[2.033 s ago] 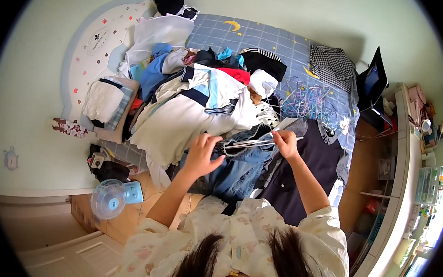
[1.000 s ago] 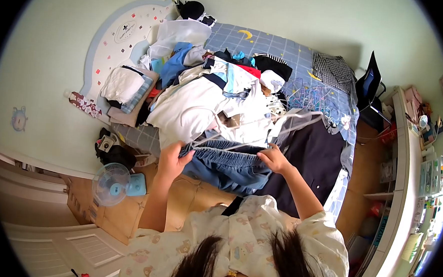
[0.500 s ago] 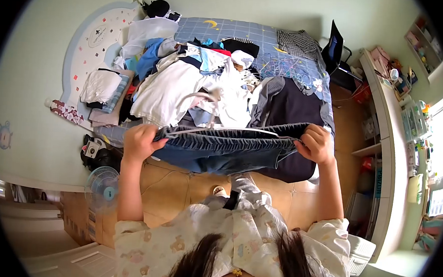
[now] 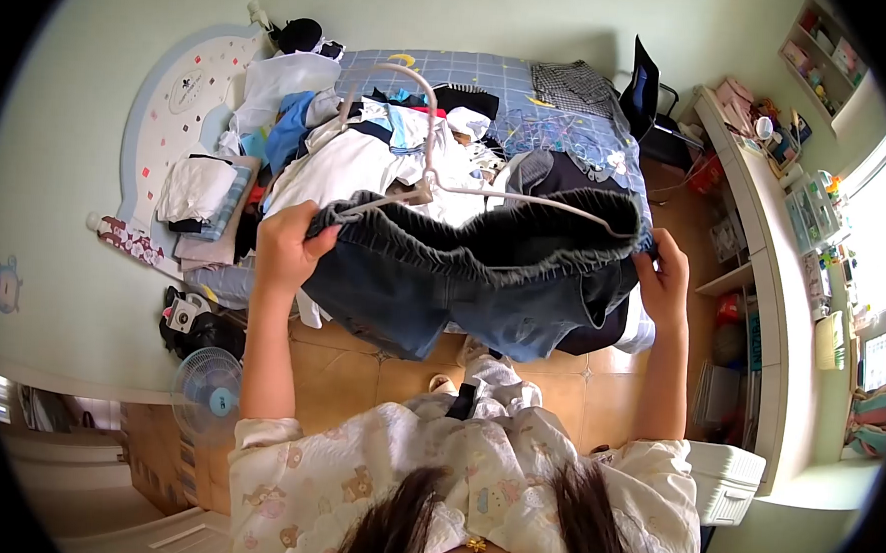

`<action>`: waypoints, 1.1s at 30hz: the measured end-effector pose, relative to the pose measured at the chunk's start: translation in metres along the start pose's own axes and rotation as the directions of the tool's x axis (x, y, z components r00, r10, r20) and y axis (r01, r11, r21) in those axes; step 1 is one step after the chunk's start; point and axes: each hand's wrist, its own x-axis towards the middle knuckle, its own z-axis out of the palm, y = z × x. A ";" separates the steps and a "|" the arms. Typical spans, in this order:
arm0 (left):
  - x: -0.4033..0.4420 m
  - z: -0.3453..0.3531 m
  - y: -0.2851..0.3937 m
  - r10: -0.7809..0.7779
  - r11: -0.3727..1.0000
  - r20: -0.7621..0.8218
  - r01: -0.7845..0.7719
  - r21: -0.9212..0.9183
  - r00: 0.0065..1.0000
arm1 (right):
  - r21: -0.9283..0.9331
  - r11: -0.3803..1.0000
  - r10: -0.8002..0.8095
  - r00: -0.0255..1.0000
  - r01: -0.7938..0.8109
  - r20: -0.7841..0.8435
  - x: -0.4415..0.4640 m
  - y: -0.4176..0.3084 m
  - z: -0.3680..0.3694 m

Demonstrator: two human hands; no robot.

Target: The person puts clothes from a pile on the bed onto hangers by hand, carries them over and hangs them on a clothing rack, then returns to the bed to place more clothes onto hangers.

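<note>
Dark blue denim shorts (image 4: 442,296) with a gathered elastic waistband hang stretched between my two hands, in front of the bed. My left hand (image 4: 290,240) grips the left end of the waistband, thumb on top. At the opposite end, my right hand (image 4: 666,273) pinches the waistband's right side. A white clothes hanger (image 4: 431,166) sits in the waist opening, its arms reaching toward both ends and its hook standing up toward the bed. The shorts' legs hang down; the tips of some fingers are hidden behind the cloth.
A bed (image 4: 494,69) with a checked blue sheet carries a heap of clothes (image 4: 338,176) and a folded stack (image 4: 197,189). A fan (image 4: 221,400) stands on the floor at left. A long desk (image 4: 763,283) lines the right side, with a black chair (image 4: 661,128) behind.
The shorts have risen and tipped, so the waist opening shows wider. The hanger's hook now stands higher and clearer. Both hands keep their hold; the right one has moved slightly outward.
</note>
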 end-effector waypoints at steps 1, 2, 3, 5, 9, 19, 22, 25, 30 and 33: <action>0.002 0.000 0.002 0.009 1.000 0.010 -0.009 -0.001 1.000 | -0.115 0.993 0.027 1.000 -0.026 0.014 -0.001 -0.007 -0.003; 0.004 0.000 0.003 0.017 1.000 0.019 -0.017 0.000 1.000 | -0.146 0.989 0.005 1.000 -0.007 -0.017 -0.002 -0.017 -0.003; 0.006 0.000 0.003 0.024 1.000 0.026 -0.024 0.003 0.999 | -0.213 0.972 -0.098 0.995 0.094 -0.007 0.000 -0.028 -0.005; 0.007 -0.001 0.001 0.024 0.999 0.036 -0.025 0.021 0.999 | -0.338 0.897 -0.291 0.956 0.285 0.034 0.001 -0.046 -0.006; 0.014 0.002 0.001 0.027 1.000 0.081 -0.027 0.000 0.996 | -0.582 0.731 -0.328 0.931 0.357 0.159 0.001 -0.079 -0.003; 0.031 0.045 0.015 0.092 0.992 0.192 -0.072 -0.107 0.977 | -0.573 0.804 -0.139 0.987 0.161 0.082 -0.008 -0.063 -0.002; 0.034 0.060 0.027 0.135 0.980 0.232 -0.095 -0.176 0.963 | -0.480 0.868 -0.075 0.989 0.127 0.124 -0.009 -0.047 0.001; 0.043 0.071 0.030 0.153 0.974 0.291 -0.094 -0.206 0.944 | -0.381 0.921 -0.023 0.988 0.080 0.153 -0.010 -0.039 -0.011; 0.061 0.085 0.023 0.196 0.961 0.300 -0.122 -0.249 0.933 | -0.481 0.876 0.001 0.995 -0.047 -0.096 -0.017 -0.005 -0.029; 0.057 0.099 0.019 0.212 0.953 0.371 -0.107 -0.285 0.904 | -0.531 0.846 -0.043 0.984 -0.055 -0.170 -0.021 0.011 -0.036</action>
